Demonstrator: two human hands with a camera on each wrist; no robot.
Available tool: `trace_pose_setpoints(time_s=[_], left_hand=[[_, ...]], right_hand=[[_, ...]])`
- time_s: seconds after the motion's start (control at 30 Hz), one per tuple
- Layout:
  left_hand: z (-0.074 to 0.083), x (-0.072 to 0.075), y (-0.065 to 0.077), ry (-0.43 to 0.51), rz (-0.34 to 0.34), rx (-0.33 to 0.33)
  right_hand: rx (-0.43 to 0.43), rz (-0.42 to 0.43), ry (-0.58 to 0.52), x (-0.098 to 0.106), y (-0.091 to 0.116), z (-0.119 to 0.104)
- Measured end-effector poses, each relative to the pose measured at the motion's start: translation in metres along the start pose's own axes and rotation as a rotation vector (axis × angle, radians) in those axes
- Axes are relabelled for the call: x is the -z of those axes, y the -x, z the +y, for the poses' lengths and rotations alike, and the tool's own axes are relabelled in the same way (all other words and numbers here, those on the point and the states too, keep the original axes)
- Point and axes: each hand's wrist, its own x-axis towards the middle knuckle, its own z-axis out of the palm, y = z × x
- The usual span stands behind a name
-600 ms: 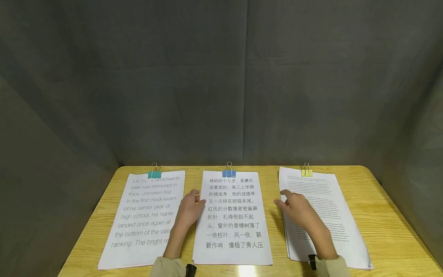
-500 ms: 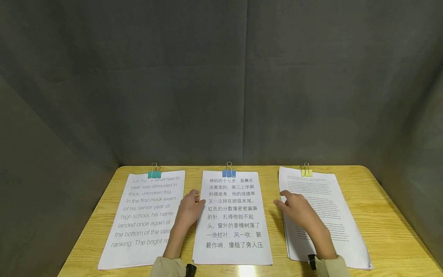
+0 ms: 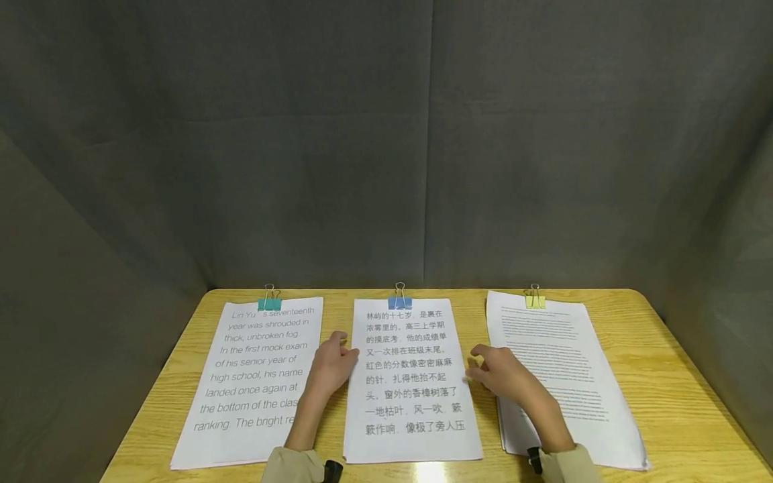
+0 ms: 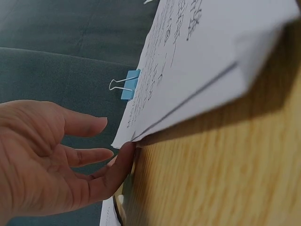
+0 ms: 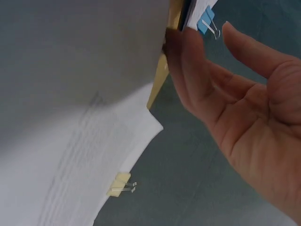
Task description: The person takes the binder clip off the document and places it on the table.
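Left hand [image 3: 330, 362] and right hand [image 3: 504, 374] flank clipped paper stack [image 3: 413, 396], lower centre — both relaxed, grasping nothing — likely alignment step; next calls for gentle, even side pressure.

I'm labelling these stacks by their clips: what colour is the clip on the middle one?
The clip is blue, seen best in the head view.

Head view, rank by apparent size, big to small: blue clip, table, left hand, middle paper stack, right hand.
1. Table
2. Middle paper stack
3. Left hand and right hand: look alike, unranked
4. Blue clip
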Motion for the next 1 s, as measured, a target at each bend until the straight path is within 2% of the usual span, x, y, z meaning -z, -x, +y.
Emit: trace_pose_setpoints(time_s=[0.13, 0.37, 0.5, 0.67, 0.77, 0.9, 1.0], left_hand=[[-0.003, -0.001, -0.002, 0.031, -0.030, -0.002], [-0.005, -0.001, -0.003, 0.146, -0.114, 0.009], [-0.005, -0.001, -0.001, 0.222, -0.155, 0.017], [-0.004, 0.000, 0.000, 0.397, -0.248, 0.021], [-0.003, 0.002, 0.000, 0.471, -0.294, 0.034], [0.000, 0.004, -0.001, 0.533, -0.297, 0.027], [0.002, 0.006, -0.002, 0.574, -0.283, 0.013]], right_hand=[[-0.042, 0.002, -0.097, -0.008, -0.001, -0.005], [-0.125, 0.010, -0.236, -0.014, -0.004, -0.008], [-0.132, 0.006, -0.259, -0.015, -0.005, -0.008], [-0.141, 0.004, -0.266, -0.014, -0.005, -0.009], [-0.130, 0.008, -0.230, -0.013, -0.006, -0.009], [-0.087, 0.028, -0.184, -0.011, -0.005, -0.009], [-0.059, 0.047, -0.217, -0.008, -0.004, -0.008]])
